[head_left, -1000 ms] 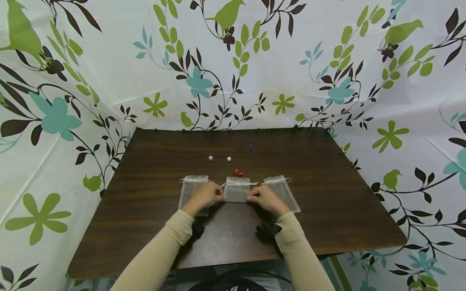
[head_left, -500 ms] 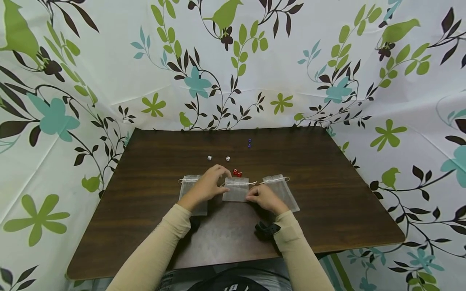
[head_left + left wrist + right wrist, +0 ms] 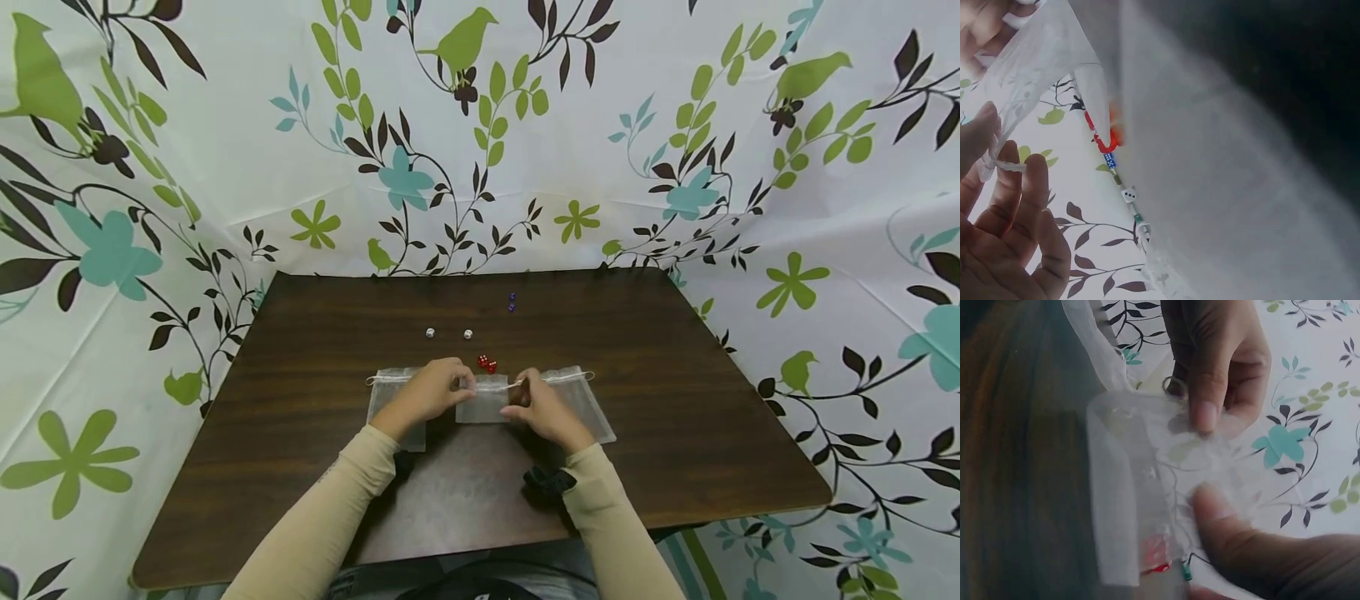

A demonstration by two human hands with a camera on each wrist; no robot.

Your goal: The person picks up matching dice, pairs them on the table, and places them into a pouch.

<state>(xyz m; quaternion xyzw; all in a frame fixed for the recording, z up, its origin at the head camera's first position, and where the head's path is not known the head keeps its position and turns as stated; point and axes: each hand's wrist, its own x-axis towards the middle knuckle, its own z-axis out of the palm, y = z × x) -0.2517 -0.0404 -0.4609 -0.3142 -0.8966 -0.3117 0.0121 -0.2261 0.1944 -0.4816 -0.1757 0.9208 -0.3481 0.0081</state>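
In the head view, a small sheer white drawstring bag (image 3: 482,406) lies between the hands. My left hand (image 3: 431,393) is at its upper left; in the left wrist view the thumb and fingers (image 3: 1011,184) pinch the bag by its drawstring end. My right hand (image 3: 551,410) is at the bag's right edge, its thumb and index finger spread apart near the cord. In the right wrist view the right thumb (image 3: 1213,509) is blurred beside the sheer fabric. Two red dice (image 3: 487,364) lie just beyond the bag's top edge.
A second sheer bag (image 3: 381,400) lies partly under the left forearm, and a third bag (image 3: 581,398) beside the right hand. Farther back are a white die (image 3: 430,332), another white die (image 3: 468,334) and two blue dice (image 3: 512,302). A patterned cloth (image 3: 450,225) hangs behind the brown table (image 3: 675,417).
First my left hand left the middle bag's lower left corner and moved up to its drawstring end. Then my right hand left the lower right corner, moved upward, and spread its fingers.
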